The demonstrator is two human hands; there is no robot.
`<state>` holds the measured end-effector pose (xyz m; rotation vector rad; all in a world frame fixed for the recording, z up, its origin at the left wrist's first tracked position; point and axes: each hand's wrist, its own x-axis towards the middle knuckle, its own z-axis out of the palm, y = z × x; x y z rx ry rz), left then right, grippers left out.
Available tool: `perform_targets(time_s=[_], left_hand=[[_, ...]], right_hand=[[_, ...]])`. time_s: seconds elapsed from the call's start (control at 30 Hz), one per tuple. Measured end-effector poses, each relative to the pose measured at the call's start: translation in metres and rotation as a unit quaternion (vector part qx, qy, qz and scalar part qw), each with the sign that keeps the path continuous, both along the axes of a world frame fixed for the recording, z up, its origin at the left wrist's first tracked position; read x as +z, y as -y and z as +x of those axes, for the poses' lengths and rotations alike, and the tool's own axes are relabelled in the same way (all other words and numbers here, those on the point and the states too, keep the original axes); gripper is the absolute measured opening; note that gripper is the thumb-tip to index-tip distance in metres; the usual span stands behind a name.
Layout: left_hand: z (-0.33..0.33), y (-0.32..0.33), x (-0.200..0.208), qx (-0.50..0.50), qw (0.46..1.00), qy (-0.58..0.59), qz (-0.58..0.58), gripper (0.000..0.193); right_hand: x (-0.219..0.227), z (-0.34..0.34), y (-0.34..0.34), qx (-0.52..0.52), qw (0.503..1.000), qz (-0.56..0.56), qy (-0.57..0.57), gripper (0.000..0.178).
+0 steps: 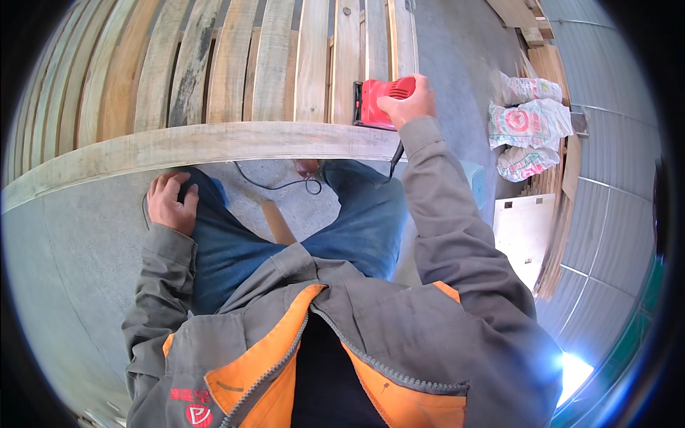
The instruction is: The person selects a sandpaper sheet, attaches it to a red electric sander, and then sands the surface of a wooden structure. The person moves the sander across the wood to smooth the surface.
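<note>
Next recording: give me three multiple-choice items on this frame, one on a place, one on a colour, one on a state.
1. Where is the left hand?
A. on the person's own knee
B. on the pallet
C. on the sacks

2. What colour is the plastic power tool?
A. blue
B. red
C. green

3. How is the right hand?
A. open in the air
B. closed on the tool
C. flat on the floor

Key: 1 A, it rests on the blue trouser knee; 2 B, red casing; 3 B, fingers wrap the tool on the wooden slatted pallet.

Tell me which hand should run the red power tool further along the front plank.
Right. The right hand already grips the red power tool on the front plank; the left hand rests on the left knee, below the plank.
</note>
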<state>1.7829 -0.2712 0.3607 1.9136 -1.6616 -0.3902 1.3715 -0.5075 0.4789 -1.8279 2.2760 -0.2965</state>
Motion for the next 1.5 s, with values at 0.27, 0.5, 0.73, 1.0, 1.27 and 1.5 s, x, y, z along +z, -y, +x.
perform_targets(time_s=[0.27,0.5,0.73,1.0,1.27,1.5], left_hand=[[-0.003,0.006,0.001,0.000,1.000,0.001,0.010,0.027],[-0.003,0.014,0.012,-0.002,0.999,-0.004,0.032,0.027],[0.000,0.022,0.012,0.002,0.999,-0.023,0.028,0.025],[0.007,0.021,-0.002,0.004,0.999,-0.034,0.039,0.026],[0.010,0.023,-0.001,0.002,0.998,-0.038,0.046,0.028],[0.013,0.024,0.000,0.009,0.997,-0.047,0.057,0.027]], right_hand=[[0.008,0.016,0.024,-0.019,1.000,-0.006,-0.005,0.078],[0.003,0.021,0.088,0.018,1.000,-0.025,-0.003,0.079],[0.001,0.039,0.150,0.068,0.997,-0.040,-0.001,0.079],[-0.002,0.045,0.212,0.092,0.995,-0.039,0.002,0.078],[-0.003,0.042,0.270,0.101,0.994,-0.041,0.022,0.076],[-0.006,0.045,0.309,0.091,0.994,-0.061,0.025,0.074]])
